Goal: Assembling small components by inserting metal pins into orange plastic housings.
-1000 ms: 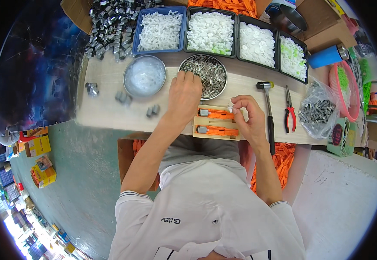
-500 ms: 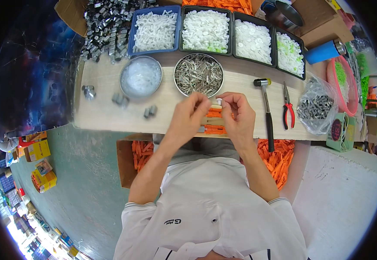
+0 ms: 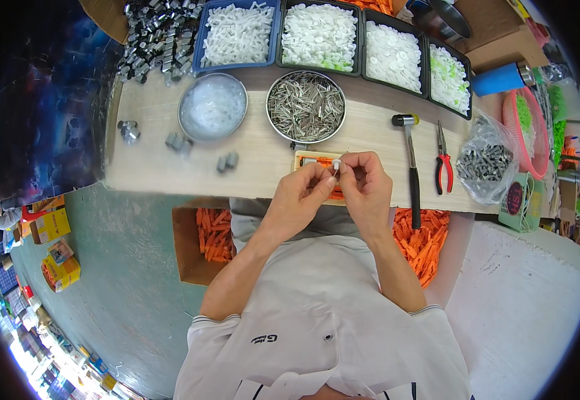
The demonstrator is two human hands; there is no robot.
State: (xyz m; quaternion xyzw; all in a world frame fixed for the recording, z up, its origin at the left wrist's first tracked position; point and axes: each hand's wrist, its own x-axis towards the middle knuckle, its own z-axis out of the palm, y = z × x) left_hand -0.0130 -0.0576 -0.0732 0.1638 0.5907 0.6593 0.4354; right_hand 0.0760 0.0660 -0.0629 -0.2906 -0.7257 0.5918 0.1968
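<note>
A small white part [image 3: 336, 165] is pinched between the fingertips of the left hand [image 3: 301, 195] and the right hand [image 3: 366, 187]; both hands are closed on it, just above the near edge of the bench [image 3: 170, 167]; which hand bears most of the hold cannot be told. The part is held over a wooden jig [image 3: 313, 160], where orange pieces [image 3: 335, 193] show under the hands. The step in hand is judged to be the fitting together of small pieces at the fingertips; whether a pin is already seated in the part is too small to tell.

Just beyond the jig stands a round bowl of metal pins [image 3: 306, 107]; to its left, a bowl of clear pieces [image 3: 212, 107]; behind, trays of white parts [image 3: 320, 33]. A hammer [image 3: 410, 160] and red pliers [image 3: 444, 160] lie untouched to the right.

For the next move a steady, aligned pinch would be called for; the part would have to be kept square, since a slip could drop it among the orange pieces.
</note>
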